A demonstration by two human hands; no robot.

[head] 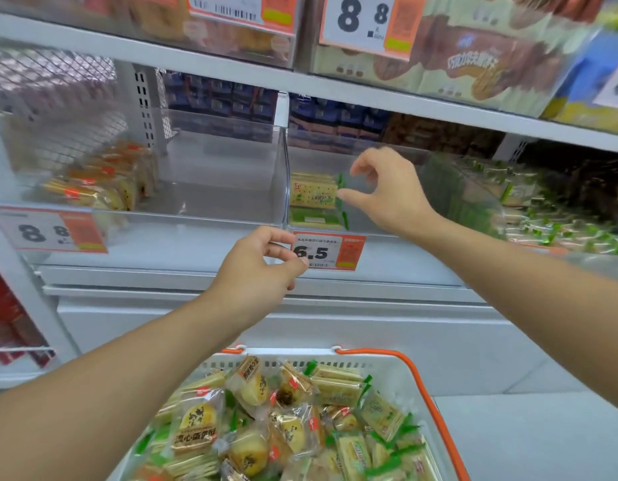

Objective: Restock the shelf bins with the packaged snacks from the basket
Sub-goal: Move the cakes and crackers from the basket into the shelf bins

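Note:
A white basket (pixel 387 368) with orange handles sits low in front of me, heaped with packaged snacks: green-edged cracker packets (pixel 339 388) and yellow cake packets (pixel 196 425). On the shelf, the middle clear bin (pixel 387 234) holds two green cracker packets (pixel 312 190) at its left side. My right hand (pixel 387 192) hovers over this bin with curled fingers and the thumb tip beside the upper packet's green edge; it grips nothing. My left hand (pixel 262 262) is at the bin's front, fingers loosely curled and holding nothing, fingertips at the left edge of the 6.5 price tag (pixel 328 251).
The left clear bin (pixel 214 175) holds several yellow cake packets (pixel 99 182) at its left. To the right, another bin (pixel 543 216) is full of green packets. An upper shelf (pixel 370 95) with stocked bins and 8.8 tags hangs just above my hands.

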